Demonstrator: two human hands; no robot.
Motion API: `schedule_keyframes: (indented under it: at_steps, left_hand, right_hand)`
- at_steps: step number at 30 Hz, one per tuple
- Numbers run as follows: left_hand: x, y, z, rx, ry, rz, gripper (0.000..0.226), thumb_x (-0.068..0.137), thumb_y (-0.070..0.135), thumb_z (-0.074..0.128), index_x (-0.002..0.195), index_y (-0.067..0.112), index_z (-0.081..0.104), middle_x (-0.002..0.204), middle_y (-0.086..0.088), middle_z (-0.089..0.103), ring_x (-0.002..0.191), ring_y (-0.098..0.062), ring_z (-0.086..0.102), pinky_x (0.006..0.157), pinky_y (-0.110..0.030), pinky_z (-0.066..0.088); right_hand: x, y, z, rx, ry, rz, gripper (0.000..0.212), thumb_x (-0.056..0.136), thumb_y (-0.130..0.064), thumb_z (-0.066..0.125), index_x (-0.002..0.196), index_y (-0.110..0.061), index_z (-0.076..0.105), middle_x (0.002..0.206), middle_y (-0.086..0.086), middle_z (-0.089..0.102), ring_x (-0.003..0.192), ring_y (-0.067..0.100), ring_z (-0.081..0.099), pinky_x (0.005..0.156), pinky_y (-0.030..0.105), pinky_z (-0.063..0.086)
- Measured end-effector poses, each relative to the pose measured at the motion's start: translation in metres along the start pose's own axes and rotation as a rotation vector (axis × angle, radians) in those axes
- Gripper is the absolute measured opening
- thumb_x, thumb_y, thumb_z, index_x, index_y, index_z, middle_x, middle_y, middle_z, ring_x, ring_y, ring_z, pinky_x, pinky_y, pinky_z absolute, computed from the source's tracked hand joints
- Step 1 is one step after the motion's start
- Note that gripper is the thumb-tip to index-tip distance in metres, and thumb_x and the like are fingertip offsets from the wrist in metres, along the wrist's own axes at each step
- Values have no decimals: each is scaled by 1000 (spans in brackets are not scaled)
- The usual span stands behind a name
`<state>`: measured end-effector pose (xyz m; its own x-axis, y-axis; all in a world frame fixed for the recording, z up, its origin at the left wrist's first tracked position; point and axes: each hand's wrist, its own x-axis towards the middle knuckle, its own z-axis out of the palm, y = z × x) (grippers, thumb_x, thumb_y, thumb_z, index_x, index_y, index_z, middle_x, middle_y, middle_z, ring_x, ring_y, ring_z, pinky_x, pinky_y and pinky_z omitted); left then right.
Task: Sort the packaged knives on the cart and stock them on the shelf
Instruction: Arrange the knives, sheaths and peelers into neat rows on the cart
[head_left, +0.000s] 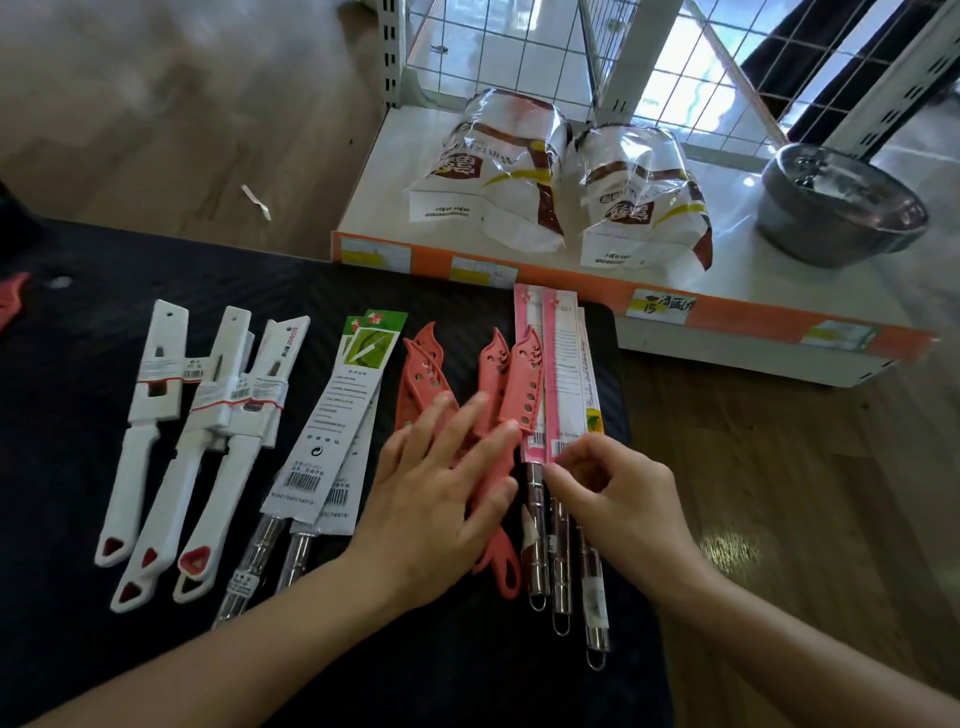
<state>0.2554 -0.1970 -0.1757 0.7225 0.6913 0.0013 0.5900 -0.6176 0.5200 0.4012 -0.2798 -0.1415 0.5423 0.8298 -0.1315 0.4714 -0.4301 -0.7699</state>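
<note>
On shelf (727, 270): tag (661, 306) maybe "15"; right hand (618, 499) pinches knife pack (563, 374).

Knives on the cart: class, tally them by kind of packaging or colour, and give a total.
White knives: 3
Green-card knives: 2
Coral knives: 4 showing, partly under the left hand
Pink-card knives: 3
Total: 12
Red piece at the picture's left edge: cut off, not counted.
</note>
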Motion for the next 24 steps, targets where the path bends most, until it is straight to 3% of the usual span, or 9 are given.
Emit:
schedule_keyframes:
  at_steps: [1,4,8,11,14,19,24]
  left_hand:
    - [0,-3,-1,-5,-4,-58,72,74,65,-3,143,47,2,154,20,-12,136,2,-24,108,-24,-12]
    - [1,-14,-7,25,5,-155,81,70,65,-6,146,37,-8,154,18,-17,136,1,-25,109,-24,-12]
    - [-1,-18,-14,-43,-105,-241,70,93,55,22,148,23,-5,157,8,-12,144,-9,-15,115,-27,-6]
    - [2,-18,-16,-79,-141,-249,71,95,48,29,149,16,-4,158,3,-10,144,-12,-14,115,-26,-5]
    - [7,-22,-17,-85,-165,-224,72,95,45,31,148,13,-7,158,1,-11,144,-11,-15,115,-25,-7]
    - [21,-24,-18,-37,-214,-156,68,97,40,30,148,13,-5,158,1,-10,144,-11,-15,114,-24,-8]
    - [30,-28,-21,-51,-219,-138,64,98,37,30,149,13,-1,159,1,-5,145,-11,-11,116,-26,-5]
  right_hand:
    - [2,-5,3,11,-6,-7,3,82,-20,68,82,-20,65,71,-8,63,63,-3,59,52,5,44]
    - [11,-17,12,-14,-33,-13,30,85,-24,64,115,-20,61,101,-8,64,89,2,60,72,7,49]
    - [19,-29,22,-101,-94,17,54,87,-29,61,137,-18,43,126,0,55,114,12,53,100,29,45]
    - [19,-31,29,-154,-130,21,60,86,-29,64,140,-20,39,126,-2,52,116,14,50,99,28,43]
    - [18,-30,35,-257,-158,11,62,83,-32,66,138,-22,40,144,-1,40,132,21,36,110,38,35]
    - [15,-34,37,-312,-202,-21,58,85,-26,63,139,-24,40,152,-3,27,139,18,22,110,29,26]
    - [12,-39,42,-325,-240,-23,55,86,-23,61,138,-25,42,156,-2,17,142,18,9,112,30,21]
